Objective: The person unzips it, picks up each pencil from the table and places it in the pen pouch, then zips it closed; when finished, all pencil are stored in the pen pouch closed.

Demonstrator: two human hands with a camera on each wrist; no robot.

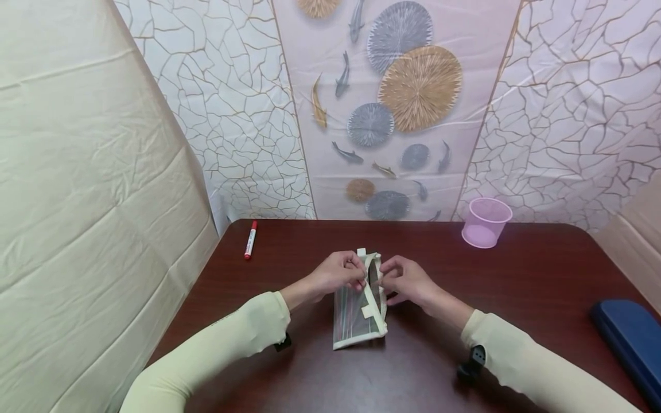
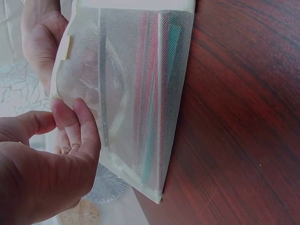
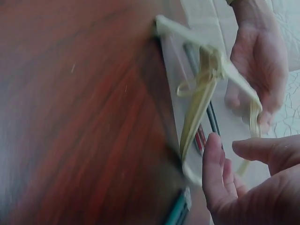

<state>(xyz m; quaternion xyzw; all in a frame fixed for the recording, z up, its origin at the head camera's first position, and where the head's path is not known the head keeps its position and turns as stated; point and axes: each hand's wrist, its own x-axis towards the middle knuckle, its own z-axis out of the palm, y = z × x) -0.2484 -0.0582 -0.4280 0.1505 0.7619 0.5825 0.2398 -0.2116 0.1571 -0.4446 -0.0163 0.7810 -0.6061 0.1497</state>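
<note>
Two hands of yours meet at a mesh pouch (image 1: 351, 321) in the head view. Your left hand (image 1: 334, 272) pinches one side of its mouth; your right hand (image 1: 410, 284) is at the other side. The pouch is between your fingers, above the brown table (image 1: 330, 378). Well beyond your left fingers lies a red and white marker (image 1: 250, 241). Beyond your right fingers stands a pink cup (image 1: 484, 225); a blue case (image 1: 630, 344) lies well to their right.

In the left wrist view, your left thumb and pointer nip the pouch's edge. Long pink and green shapes (image 2: 141, 84) show through the mesh near them.

In the right wrist view, your right thumb and pointer have a gap between them, near the open mouth. I can't tell if they grip it.
</note>
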